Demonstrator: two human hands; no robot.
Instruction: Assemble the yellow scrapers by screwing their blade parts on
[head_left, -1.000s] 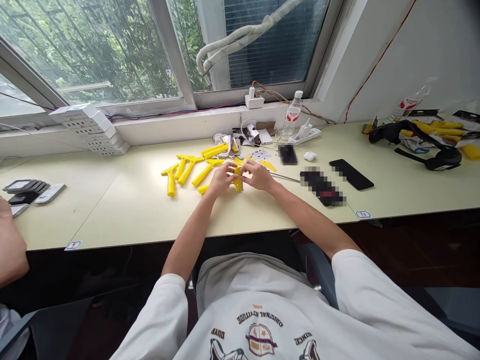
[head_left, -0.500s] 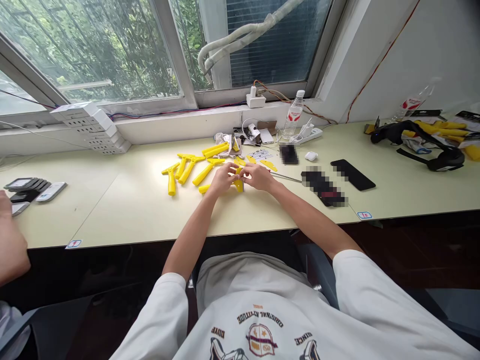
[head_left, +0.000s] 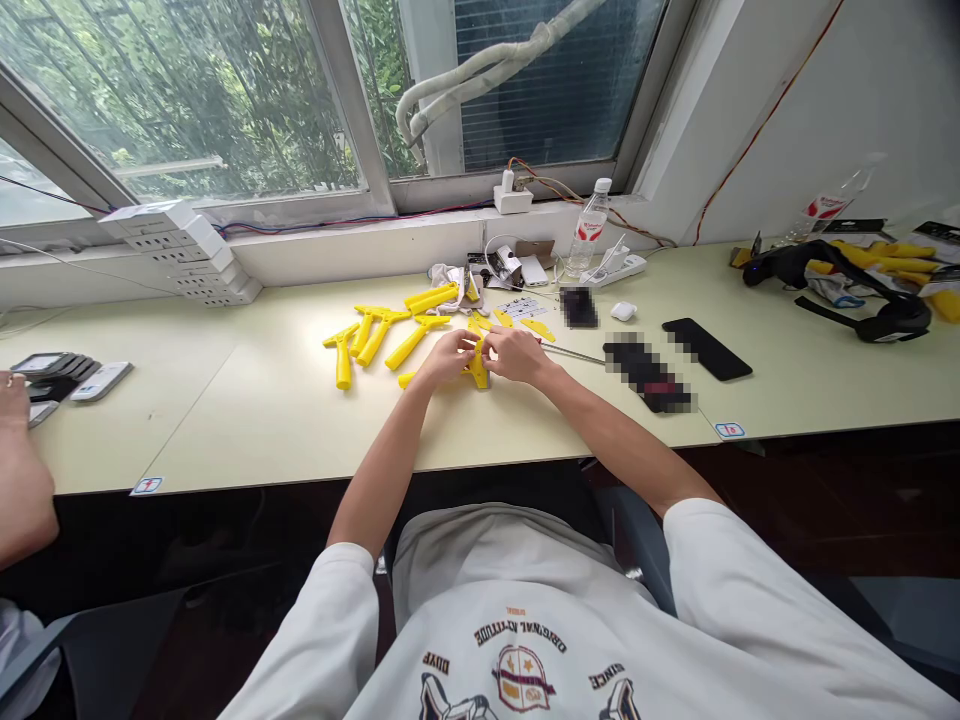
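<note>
Over the table's middle, my left hand [head_left: 448, 357] and my right hand [head_left: 515, 356] meet at a yellow scraper [head_left: 478, 373]. Its head has a thin greyish edge, and its handle runs leftward under my left hand. The fingers of both hands are closed on the head, partly covering it. Just left of my hands lie several more yellow scrapers [head_left: 373, 338], T-shaped with round handles. Beyond my right hand are flat yellow pieces [head_left: 537, 328] and a white sheet [head_left: 522, 307] with small dark items on it.
A thin metal rod [head_left: 574, 353] reaches right from my right hand toward blurred dark items. Further right are a black phone [head_left: 706, 348] and a white earbud case [head_left: 622, 311]. A water bottle [head_left: 589, 230] stands behind. At far left, another person's arm [head_left: 26, 480] reaches grey devices.
My hands have shifted very slightly, and more of the scraper's head shows between them. The other person's hand at far left has moved a little up toward the grey devices.
</note>
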